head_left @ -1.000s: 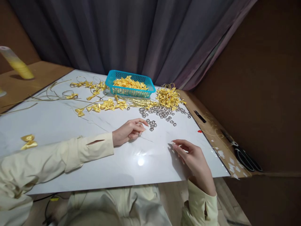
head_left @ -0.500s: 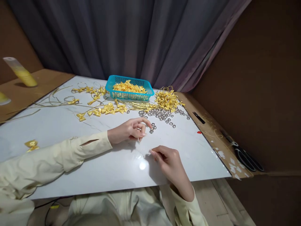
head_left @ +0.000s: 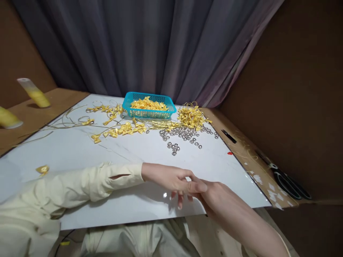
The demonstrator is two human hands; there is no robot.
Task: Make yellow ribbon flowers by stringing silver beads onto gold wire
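My left hand (head_left: pixel 175 179) reaches across to the right, and its thumb and stretched forefinger lie over the back of my right hand (head_left: pixel 211 190). The two hands overlap low above the near edge of the white tabletop (head_left: pixel 128 203). Several fingertips (head_left: pixel 180 202) poke out apart below the overlap; I cannot tell which hand they belong to. Most of my right hand's fingers are hidden behind the left. Nothing held shows in either hand. Beyond them lie loose silver beads (head_left: pixel 174 147), the closest things to my hands.
A blue basket (head_left: pixel 149 114) of yellow bows stands at the back. More yellow bows (head_left: pixel 125 129) lie left of the beads, with a heap of corded bows (head_left: pixel 191 116) to their right. Scissors (head_left: pixel 286 182) and a black tool (head_left: pixel 229 136) rest at right; yellow spools (head_left: pixel 40 98) stand at left.
My left hand has moved right and nearer to me, onto my right hand. My right hand has turned and was pinched and apart from the left before. The view has shifted slightly.
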